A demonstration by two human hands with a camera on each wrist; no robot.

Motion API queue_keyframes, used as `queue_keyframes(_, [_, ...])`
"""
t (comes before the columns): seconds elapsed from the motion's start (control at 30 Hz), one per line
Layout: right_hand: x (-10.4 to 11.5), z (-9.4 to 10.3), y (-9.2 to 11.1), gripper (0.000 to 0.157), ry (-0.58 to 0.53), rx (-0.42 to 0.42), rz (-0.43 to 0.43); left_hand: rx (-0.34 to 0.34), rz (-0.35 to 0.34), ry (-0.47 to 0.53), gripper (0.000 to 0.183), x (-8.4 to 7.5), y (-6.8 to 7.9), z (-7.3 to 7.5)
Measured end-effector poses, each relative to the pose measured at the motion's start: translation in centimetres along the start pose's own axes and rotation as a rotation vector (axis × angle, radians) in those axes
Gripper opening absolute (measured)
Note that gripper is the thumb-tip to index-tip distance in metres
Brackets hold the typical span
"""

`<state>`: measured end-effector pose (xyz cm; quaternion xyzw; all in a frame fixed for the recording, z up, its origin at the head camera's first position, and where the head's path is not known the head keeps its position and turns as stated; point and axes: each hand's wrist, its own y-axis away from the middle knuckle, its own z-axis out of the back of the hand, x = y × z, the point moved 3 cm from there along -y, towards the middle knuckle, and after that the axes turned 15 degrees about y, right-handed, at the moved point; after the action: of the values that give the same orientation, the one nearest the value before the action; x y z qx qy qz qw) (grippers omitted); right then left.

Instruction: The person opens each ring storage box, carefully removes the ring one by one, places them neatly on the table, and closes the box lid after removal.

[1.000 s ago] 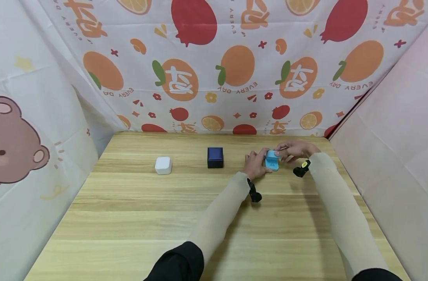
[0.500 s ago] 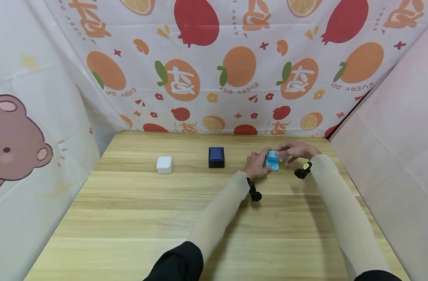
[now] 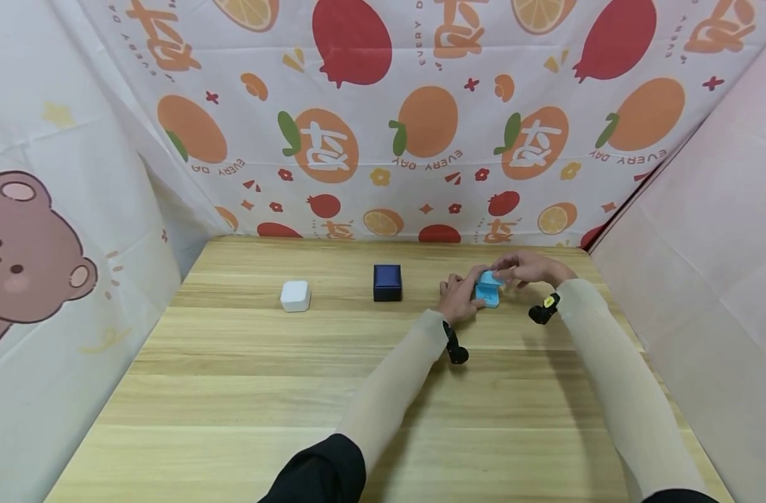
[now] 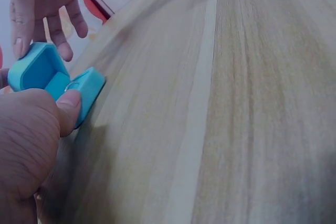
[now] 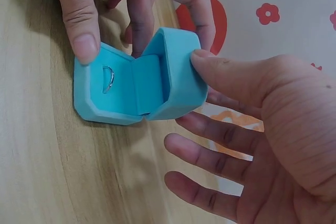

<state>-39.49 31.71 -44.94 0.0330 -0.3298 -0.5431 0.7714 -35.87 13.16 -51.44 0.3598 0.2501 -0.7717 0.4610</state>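
Note:
A turquoise ring box (image 5: 107, 115) lies on the table at the back right in the head view, its lid (image 5: 181, 72) raised at an angle over the base. Inside, a thin silver-coloured ring (image 5: 108, 80) stands in the slot of the cushion. My left hand (image 3: 459, 296) grips the box from the left, thumb on a front corner of the base and fingers behind it. From the other side my right hand (image 3: 528, 269) pinches the lid, the thumb pressed on its outer face. The other right fingers spread away from the box in the right wrist view.
A dark blue box (image 3: 387, 283) stands to the left of my left hand. Farther left is a small white box (image 3: 295, 296) with rounded corners. A fruit-print cloth (image 3: 370, 140) hangs along the table's (image 3: 263, 391) back edge, and a pale cloth (image 3: 703, 244) on the right.
The ring box's lid leans slightly farther forward over the base. Both hands keep their hold at nearly the same spot, while the head view has shifted a little.

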Motion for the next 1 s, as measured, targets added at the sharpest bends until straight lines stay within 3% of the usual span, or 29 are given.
queue_keyframes(0.3, [-0.09,-0.07,0.03,0.047,0.028,-0.032,0.017,-0.04,-0.034,0.0,0.073,0.46,-0.01,-0.49])
queue_keyframes(0.8, [-0.3,0.19,0.59,0.047,0.068,-0.035,0.025,-0.009,-0.118,-0.039,0.065,0.14,0.78,-0.01])
queue_keyframes(1.0, [0.03,0.45,0.85,0.045,0.098,-0.074,0.035,-0.001,-0.114,-0.06,0.066,0.32,0.75,-0.01])
